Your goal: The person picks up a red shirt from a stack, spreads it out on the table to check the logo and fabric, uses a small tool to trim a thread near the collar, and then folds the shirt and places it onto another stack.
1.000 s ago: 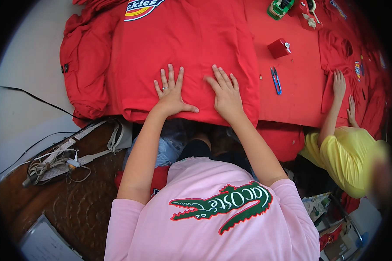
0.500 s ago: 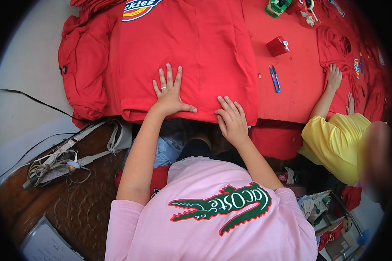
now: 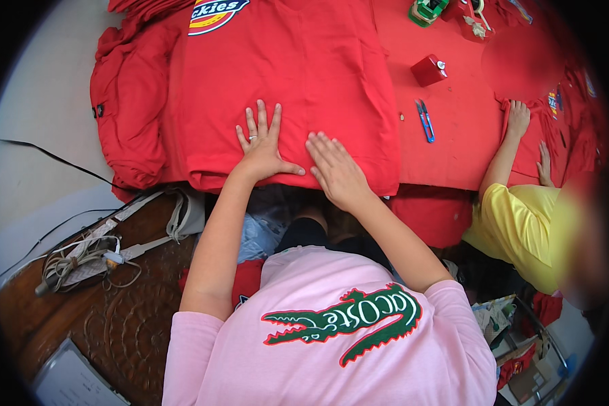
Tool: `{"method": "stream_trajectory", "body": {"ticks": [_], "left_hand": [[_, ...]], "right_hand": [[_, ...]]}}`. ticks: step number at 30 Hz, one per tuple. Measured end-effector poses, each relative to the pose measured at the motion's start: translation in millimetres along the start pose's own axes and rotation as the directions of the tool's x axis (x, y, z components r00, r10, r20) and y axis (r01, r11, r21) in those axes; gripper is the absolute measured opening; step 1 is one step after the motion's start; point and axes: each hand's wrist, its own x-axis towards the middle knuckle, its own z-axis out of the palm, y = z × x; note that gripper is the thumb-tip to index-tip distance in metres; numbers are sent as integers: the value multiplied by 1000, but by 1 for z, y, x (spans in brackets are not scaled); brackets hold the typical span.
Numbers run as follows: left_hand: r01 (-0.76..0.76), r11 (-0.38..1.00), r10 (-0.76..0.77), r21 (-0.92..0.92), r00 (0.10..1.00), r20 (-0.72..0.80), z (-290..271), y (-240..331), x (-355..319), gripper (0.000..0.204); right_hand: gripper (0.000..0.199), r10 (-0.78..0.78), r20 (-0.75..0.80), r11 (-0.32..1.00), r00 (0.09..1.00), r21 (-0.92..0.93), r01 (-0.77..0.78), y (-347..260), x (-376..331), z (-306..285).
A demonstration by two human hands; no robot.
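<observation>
A red shirt [image 3: 298, 81] with a colourful printed patch near its top lies spread over the near edge of the table. My left hand [image 3: 264, 145] rests flat on it with the fingers spread, a ring on one finger. Close beside it, my right hand [image 3: 337, 168] lies on the same cloth near the lower hem, its fingers stretched out. Neither hand grips the fabric.
Right of the shirt, the red tabletop [image 3: 446, 142] holds blue thread snips [image 3: 425, 122], a red can [image 3: 429, 70] and a green tape dispenser [image 3: 426, 11]. Red garments [image 3: 132, 108] are piled at left. A co-worker in a yellow shirt [image 3: 517, 227] leans in at right. Coiled cables [image 3: 81, 260] lie lower left.
My right hand has moved left across the shirt toward my left hand, and its bent fingers have straightened. My left hand stays in place. The co-worker's head has shifted.
</observation>
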Motion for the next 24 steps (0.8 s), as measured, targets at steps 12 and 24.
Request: {"method": "stream_trajectory", "body": {"ticks": [12,24], "left_hand": [[3,1000,-3,10,1000,0,1,1,0,167],[6,1000,-6,10,1000,-9,2,2,-1,168]], "right_hand": [[64,68,-113,972,991,-214,-91,32,61,11],[62,53,92,989,994,-141,-40,-18,-43,-1]]}}
